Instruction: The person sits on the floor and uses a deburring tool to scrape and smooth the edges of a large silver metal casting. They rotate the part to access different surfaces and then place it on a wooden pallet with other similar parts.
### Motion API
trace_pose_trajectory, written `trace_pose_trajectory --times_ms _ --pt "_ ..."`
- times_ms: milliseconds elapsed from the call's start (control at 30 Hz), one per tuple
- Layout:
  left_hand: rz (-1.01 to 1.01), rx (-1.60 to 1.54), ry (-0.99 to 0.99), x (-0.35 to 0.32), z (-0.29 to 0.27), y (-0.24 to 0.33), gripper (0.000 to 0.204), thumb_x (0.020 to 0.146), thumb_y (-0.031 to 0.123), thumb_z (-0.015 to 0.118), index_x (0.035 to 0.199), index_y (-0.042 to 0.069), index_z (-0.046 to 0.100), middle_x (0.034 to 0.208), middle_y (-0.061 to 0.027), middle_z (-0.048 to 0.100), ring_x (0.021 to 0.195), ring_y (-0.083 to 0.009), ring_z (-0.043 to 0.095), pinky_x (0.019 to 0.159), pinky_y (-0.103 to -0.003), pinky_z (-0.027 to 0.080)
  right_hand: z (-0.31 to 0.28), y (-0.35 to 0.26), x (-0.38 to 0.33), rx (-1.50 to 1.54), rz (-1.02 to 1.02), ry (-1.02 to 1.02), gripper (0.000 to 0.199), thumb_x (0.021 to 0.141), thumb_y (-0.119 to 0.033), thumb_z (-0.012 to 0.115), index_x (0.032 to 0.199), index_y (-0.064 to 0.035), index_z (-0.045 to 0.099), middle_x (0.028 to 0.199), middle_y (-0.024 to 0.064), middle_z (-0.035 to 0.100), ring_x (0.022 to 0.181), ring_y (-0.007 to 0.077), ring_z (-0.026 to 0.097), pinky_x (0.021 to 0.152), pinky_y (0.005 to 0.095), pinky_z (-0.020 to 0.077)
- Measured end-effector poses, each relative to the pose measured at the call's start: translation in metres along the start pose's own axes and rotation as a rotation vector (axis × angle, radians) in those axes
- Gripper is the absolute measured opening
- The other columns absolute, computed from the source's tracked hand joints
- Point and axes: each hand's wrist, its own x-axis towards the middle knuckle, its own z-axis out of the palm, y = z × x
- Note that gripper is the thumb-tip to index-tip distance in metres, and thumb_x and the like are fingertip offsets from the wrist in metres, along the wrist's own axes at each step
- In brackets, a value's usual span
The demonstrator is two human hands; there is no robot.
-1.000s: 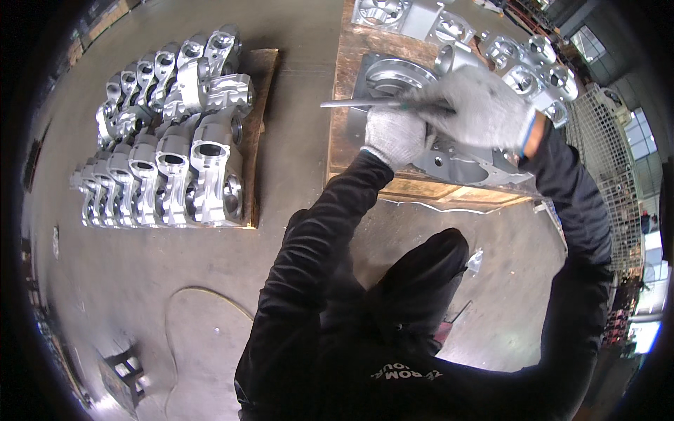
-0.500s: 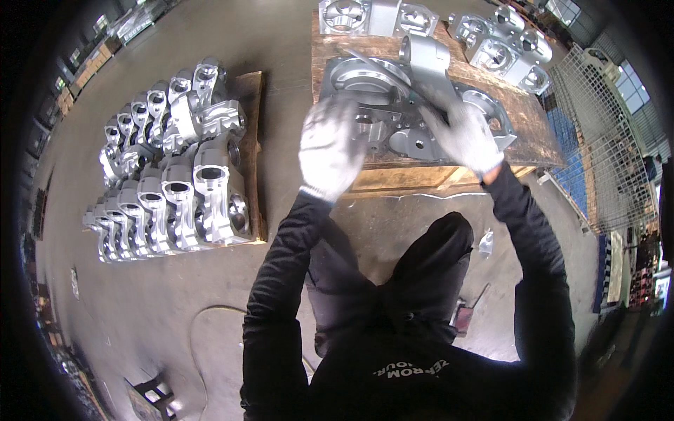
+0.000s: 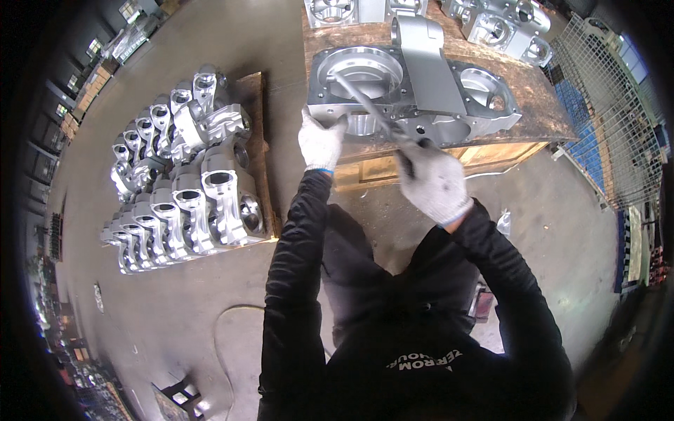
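A large grey cast-metal housing (image 3: pixel 421 91) with round bores lies on a wooden pallet (image 3: pixel 526 105) in front of me. My left hand (image 3: pixel 321 139), in a white knit glove, grips the housing's near left corner. My right hand (image 3: pixel 432 184), also gloved, is closed on the handle of a long thin metal tool (image 3: pixel 361 102). The tool's shaft slants up and left over the housing's big round opening, its tip at the far rim.
Several more silver castings (image 3: pixel 182 182) stand in rows on a low wooden board at my left. Other castings (image 3: pixel 505 24) sit at the pallet's far side. A wire mesh cage (image 3: pixel 611 112) stands at right. A cable (image 3: pixel 225 337) curls on the concrete floor.
Both hands have come back toward me from resting on the housing's top. The right hand now holds the long tool across the opening, and the left has shifted to the near left corner.
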Motion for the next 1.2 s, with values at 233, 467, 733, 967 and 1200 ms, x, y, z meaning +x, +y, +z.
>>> trace_pose_trajectory --times_ms 233,467,733,967,1200 --pt "-0.023 0.057 -0.071 0.011 0.005 -0.009 0.074 0.079 0.028 0.083 0.133 -0.012 0.051 0.098 -0.022 0.074 0.089 -0.0305 0.074 0.083 -0.037 0.058 0.061 -0.013 0.038 0.215 -0.197 0.112 0.027 0.09 -0.013 0.067 0.116 -0.0096 0.071 0.075 0.0143 0.066 0.062 0.0318 0.066 0.056 0.0424 0.052" --pt "0.102 0.06 0.01 0.002 -0.001 -0.007 0.091 0.077 0.029 0.084 0.143 -0.016 0.043 0.103 -0.0266 0.074 0.096 -0.0362 0.075 0.088 -0.039 0.057 0.001 0.006 -0.015 -0.048 -0.038 0.095 0.039 0.087 -0.008 0.068 0.126 -0.0076 0.07 0.07 0.0129 0.062 0.059 0.0291 0.066 0.052 0.0398 0.0512" --pt "-0.12 -0.558 -0.189 0.04 -0.002 -0.074 0.041 0.089 0.022 0.077 0.114 -0.005 0.062 0.103 -0.0171 0.071 0.088 -0.0285 0.068 0.089 -0.039 0.055 0.058 -0.042 0.048 0.102 -0.062 0.05 0.024 0.099 -0.025 0.054 0.1 -0.0105 0.073 0.078 0.0112 0.073 0.069 0.0312 0.071 0.06 0.0432 0.0543" --pt "0.07 0.246 -0.026 0.004 -0.011 -0.008 0.102 0.077 0.04 0.091 0.151 -0.005 0.038 0.136 -0.0281 0.061 0.121 -0.0385 0.062 0.107 -0.045 0.048 -0.033 0.057 -0.054 -0.011 0.171 0.102 0.044 0.091 -0.017 0.065 0.134 -0.013 0.065 0.083 0.0156 0.067 0.067 0.0315 0.07 0.059 0.043 0.0564" --pt "1.04 0.563 -0.007 0.011 0.004 0.073 0.039 0.101 0.026 0.056 0.128 -0.001 0.064 0.131 -0.0242 0.061 0.126 -0.0432 0.055 0.109 -0.054 0.043 -0.066 0.131 -0.119 0.008 0.658 0.369 0.042 0.099 -0.02 0.062 0.14 -0.0203 0.063 0.087 0.0189 0.066 0.076 0.0399 0.069 0.066 0.0458 0.0561"
